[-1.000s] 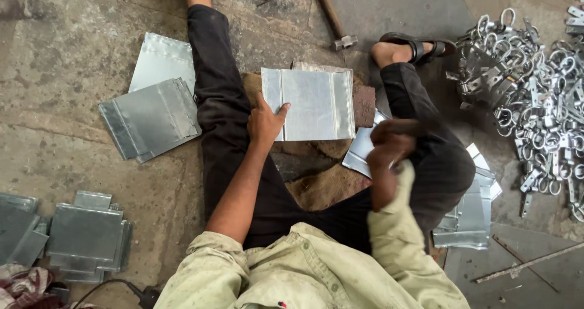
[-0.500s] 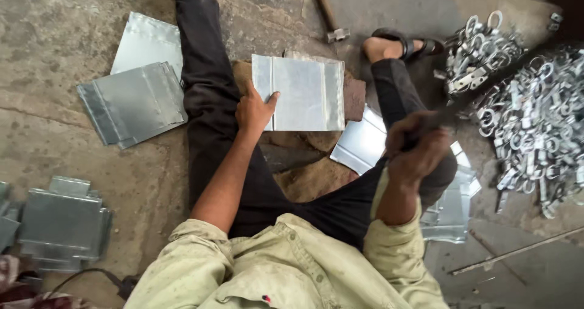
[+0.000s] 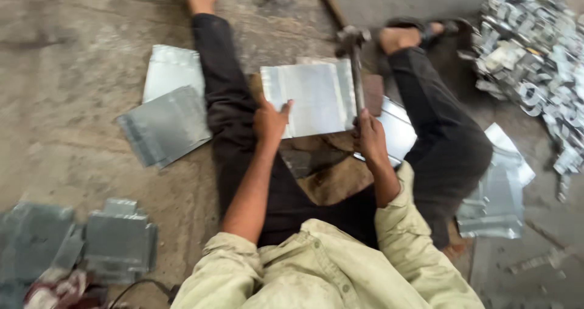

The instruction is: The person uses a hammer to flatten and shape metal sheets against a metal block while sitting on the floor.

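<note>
Hammer (image 3: 353, 59) lowered, right grip (image 3: 369, 140) closed.

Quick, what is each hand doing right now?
Left hand: open, pressing flat on the shiny rectangular metal sheet.
Right hand: closed around the wooden-handled hammer.

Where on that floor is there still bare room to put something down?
Bare concrete floor spreads at the upper left, beyond the loose metal sheets. The right is crowded: heap of metal clips and stacked sheets. Lower left holds folded pieces.
</note>
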